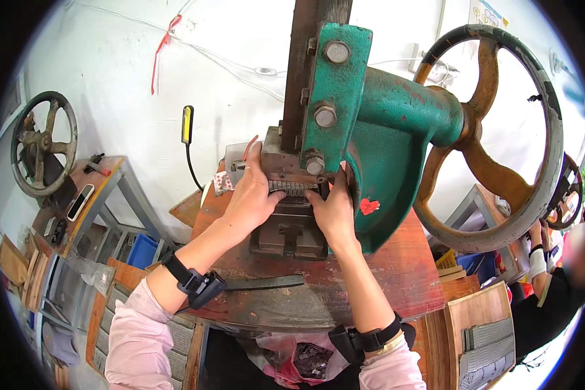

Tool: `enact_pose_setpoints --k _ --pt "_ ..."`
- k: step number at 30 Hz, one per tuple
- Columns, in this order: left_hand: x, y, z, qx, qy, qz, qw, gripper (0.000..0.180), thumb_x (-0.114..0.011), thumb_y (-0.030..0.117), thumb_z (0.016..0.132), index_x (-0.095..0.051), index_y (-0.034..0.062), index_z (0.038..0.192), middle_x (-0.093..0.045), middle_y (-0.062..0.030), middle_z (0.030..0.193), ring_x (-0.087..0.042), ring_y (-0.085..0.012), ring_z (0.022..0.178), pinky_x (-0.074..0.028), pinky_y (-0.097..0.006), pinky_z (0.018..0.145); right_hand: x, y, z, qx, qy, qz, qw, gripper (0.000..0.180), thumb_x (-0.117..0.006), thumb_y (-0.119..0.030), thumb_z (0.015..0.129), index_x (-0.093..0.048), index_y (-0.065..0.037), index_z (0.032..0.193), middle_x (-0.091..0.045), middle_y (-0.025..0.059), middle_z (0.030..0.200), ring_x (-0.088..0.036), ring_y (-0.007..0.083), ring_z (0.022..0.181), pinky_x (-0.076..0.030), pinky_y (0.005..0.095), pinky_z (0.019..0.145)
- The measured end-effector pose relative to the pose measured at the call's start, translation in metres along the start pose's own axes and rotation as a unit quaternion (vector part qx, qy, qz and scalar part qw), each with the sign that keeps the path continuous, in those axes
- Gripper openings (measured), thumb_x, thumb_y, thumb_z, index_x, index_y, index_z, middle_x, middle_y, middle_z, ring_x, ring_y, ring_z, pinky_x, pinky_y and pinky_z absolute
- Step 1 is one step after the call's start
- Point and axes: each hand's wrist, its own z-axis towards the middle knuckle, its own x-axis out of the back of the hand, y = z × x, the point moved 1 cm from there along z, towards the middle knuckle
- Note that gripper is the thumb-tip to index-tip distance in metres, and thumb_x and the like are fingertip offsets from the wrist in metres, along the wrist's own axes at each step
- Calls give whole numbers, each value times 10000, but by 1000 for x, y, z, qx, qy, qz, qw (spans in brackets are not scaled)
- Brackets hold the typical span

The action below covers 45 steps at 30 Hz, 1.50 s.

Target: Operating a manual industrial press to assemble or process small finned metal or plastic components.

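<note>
A green hand press [390, 175] with a dark ram stands before me on a reddish wooden table. Across its metal die block [289, 227], below the ram, lies a short grey ribbed metal strip [294, 189]. My left hand [248, 195] pinches the strip's left end, with the thumb along its near edge and the index finger raised. At the right end my right hand [335, 211] grips it with the thumb at the near edge; the die's side partly hides its fingers. A flat dark metal bar [266, 283] rests on the table below my hands.
The press's large handwheel [546, 149] stands at right. A wooden tray [458, 331] of grey ribbed strips is at lower right, another tray [182, 348] at lower left. Below the table edge hangs a pink bag [286, 374] of metal pieces. Another person [559, 292] works at far right.
</note>
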Motion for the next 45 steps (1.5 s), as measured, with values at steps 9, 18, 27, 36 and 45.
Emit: enact_pose_setpoints --k 9,18,27,36,45 --pt "37 -21 -97 128 -228 21 965 438 -647 228 841 -501 -24 1168 -516 -246 1206 -490 -382 1166 -399 -409 972 18 -6 -38 22 -48 32 998 418 -689 -88 783 -503 42 1134 -450 337 1244 -478 466 1126 -428 465 902" --pt "61 10 -115 -97 -16 54 994 306 -647 42 786 -582 12 1084 -587 -176 999 -569 -344 914 -454 -400 808 31 -8 -53 206 -52 -188 959 386 -618 -348 851 -637 -50 1096 -456 235 1288 -484 398 1152 -515 412 836" --pt "30 4 -14 137 -88 67 984 466 -706 316 778 -580 51 1140 -547 -160 1130 -522 -334 1017 -431 -415 838 59 -11 -84 256 -166 -176 936 480 -602 -364 856 -533 -71 1231 -413 286 1307 -477 412 1151 -453 435 932" --pt "8 1 -18 98 -155 218 959 554 -558 474 865 -540 108 1279 -368 -205 1408 -236 -454 1300 -201 -573 1047 160 -16 -75 193 -188 -164 949 500 -707 -230 788 -542 -13 1207 -443 255 1277 -486 390 1142 -441 426 945" --pt "7 1 -24 131 -95 184 969 550 -629 460 821 -581 109 1240 -418 -154 1380 -239 -399 1312 -201 -570 1033 285 -112 30 388 212 -525 727 312 -628 -104 852 -607 -63 1161 -574 136 1204 -535 290 1149 -425 394 963"
